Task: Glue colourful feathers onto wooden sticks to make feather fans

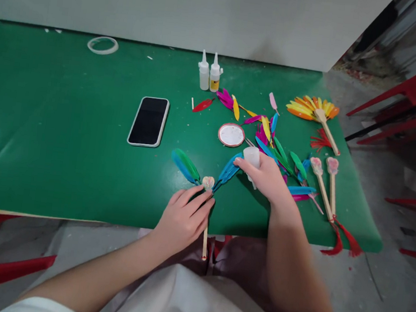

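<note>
My left hand presses its fingers over a wooden stick at the table's front edge. The stick's rounded, pale head shows just beyond my fingertips. A green and blue feather slants out to the left of the head, and a blue feather to the right. In my right hand is a white squeeze bottle, tilted with its tip down. The right thumb touches the upper end of the blue feather. My fingers partly hide where the feathers meet the stick.
Loose coloured feathers lie right of a round white disc. Two glue bottles stand behind. At right are a finished-looking yellow-orange feather fan and two tasselled sticks. A phone and a tape ring lie left.
</note>
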The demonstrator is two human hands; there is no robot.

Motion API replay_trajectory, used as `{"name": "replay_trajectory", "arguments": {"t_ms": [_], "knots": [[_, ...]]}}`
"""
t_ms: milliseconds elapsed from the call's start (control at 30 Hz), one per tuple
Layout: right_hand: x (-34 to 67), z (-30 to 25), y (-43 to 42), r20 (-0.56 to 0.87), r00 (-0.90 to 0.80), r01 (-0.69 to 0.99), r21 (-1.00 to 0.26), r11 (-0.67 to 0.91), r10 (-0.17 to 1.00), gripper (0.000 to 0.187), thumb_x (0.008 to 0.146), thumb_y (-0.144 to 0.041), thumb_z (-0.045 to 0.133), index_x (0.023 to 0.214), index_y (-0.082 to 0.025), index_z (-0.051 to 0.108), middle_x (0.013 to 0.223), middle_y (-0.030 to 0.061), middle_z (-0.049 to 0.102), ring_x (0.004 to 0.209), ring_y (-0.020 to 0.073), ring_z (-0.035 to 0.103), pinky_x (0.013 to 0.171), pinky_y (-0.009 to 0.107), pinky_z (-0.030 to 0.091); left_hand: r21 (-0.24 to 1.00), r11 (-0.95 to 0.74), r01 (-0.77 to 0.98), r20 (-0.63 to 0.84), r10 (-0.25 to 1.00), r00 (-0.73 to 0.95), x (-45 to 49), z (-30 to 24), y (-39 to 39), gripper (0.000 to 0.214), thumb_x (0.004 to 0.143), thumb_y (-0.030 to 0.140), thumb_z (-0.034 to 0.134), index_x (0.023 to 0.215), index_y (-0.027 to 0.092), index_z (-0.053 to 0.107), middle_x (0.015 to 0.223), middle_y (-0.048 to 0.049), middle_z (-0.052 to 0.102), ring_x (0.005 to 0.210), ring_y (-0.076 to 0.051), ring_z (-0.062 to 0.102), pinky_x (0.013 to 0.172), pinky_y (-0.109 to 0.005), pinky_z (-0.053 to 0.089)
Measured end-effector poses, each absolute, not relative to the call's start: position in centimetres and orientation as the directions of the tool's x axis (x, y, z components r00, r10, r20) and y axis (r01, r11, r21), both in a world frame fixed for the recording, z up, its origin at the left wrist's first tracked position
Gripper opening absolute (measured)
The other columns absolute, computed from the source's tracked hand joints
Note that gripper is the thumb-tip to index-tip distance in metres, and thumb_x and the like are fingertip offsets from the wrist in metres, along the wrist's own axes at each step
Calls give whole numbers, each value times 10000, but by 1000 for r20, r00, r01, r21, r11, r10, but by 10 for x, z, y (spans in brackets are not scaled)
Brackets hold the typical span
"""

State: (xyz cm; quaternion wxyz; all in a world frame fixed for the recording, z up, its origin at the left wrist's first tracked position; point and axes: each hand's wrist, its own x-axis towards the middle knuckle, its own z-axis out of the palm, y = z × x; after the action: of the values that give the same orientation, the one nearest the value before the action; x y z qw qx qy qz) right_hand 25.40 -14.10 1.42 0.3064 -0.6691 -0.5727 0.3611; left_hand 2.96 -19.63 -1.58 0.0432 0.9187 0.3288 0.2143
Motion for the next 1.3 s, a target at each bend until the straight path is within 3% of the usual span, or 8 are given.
{"name": "replay_trajectory", "arguments": {"t_ms": [567, 1000, 1100, 1300], "knots": [[250, 18, -144, -190, -45, 533, -835, -137, 981, 444, 726, -602, 531, 705, -159, 551, 622, -10, 500, 582, 106, 426, 522, 234, 320, 277, -765, 581, 339, 644, 686, 29, -19, -196, 281, 823, 162, 521, 1090, 139, 604, 1182, -93, 601, 1114, -270, 475, 869, -441, 422], [248, 23, -146, -212, -124, 389, -909, -149, 969, 388, 742, -536, 554, 783, -155, 620, 708, 47, 633, 641, 150, 532, 570, 254, 393, 293, -760, 580, 337, 650, 682, 28, -19, -197, 277, 826, 171, 525, 1091, 141, 600, 1187, -91, 599, 1111, -270, 475, 867, -447, 422], [247, 22, -146, -242, -180, 424, -894, -147, 953, 380, 732, -534, 569, 776, -160, 616, 727, 36, 638, 642, 145, 535, 572, 253, 391, 295, -760, 579, 337, 650, 681, 28, -20, -197, 278, 825, 170, 526, 1092, 137, 599, 1191, -90, 596, 1114, -272, 472, 867, -448, 423], [255, 17, -144, -161, 49, 496, -853, -164, 986, 411, 725, -562, 567, 767, -154, 604, 683, 18, 599, 615, 132, 501, 562, 255, 359, 287, -763, 579, 350, 646, 678, 28, -20, -197, 273, 824, 165, 526, 1083, 139, 605, 1181, -90, 602, 1105, -272, 480, 865, -448, 428]]}}
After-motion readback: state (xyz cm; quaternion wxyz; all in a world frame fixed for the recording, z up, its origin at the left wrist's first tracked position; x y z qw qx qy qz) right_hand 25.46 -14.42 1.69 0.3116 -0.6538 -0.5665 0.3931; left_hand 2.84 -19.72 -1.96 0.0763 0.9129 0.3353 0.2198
